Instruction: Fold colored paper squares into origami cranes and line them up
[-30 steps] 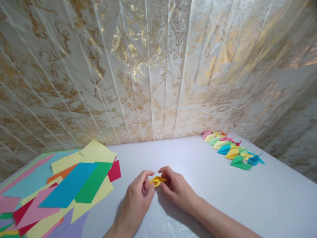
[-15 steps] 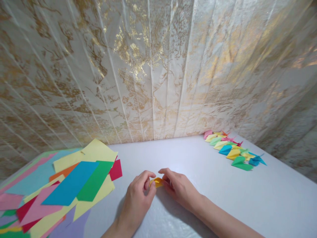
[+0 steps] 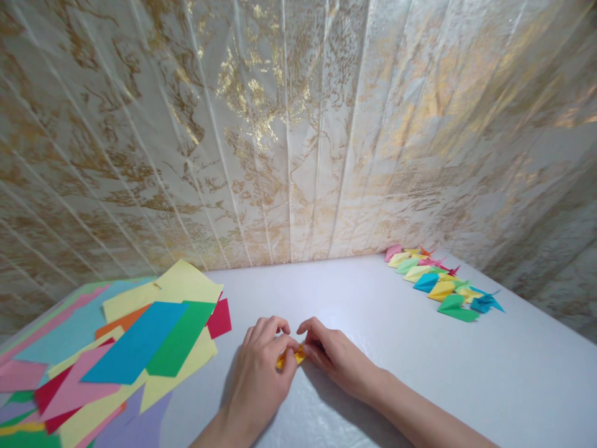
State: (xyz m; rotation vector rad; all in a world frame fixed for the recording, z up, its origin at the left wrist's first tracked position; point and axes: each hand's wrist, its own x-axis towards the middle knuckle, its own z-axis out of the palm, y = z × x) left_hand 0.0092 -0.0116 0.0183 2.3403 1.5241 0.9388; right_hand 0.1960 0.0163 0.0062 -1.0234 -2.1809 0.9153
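Observation:
Between my two hands is a small piece of folded yellow paper (image 3: 297, 356), low over the white table near its front middle. My left hand (image 3: 267, 361) pinches its left side between thumb and fingers, with the index finger bent over the top. At its right end, the thumb and fingers of my right hand (image 3: 336, 352) close on the paper. Much of the fold is hidden behind the fingers, so its exact shape does not show.
A spread of coloured paper sheets, with a blue sheet (image 3: 135, 342) and a green sheet (image 3: 181, 339) on top, covers the left of the white table (image 3: 420, 386). Folded paper figures (image 3: 441, 289) stand in rows at the far right. A gold-patterned curtain (image 3: 289, 155) hangs behind.
My left thumb and index finger have shifted onto the yellow paper, covering more of it. The paper sits slightly lower and tilts differently. My right hand has barely moved.

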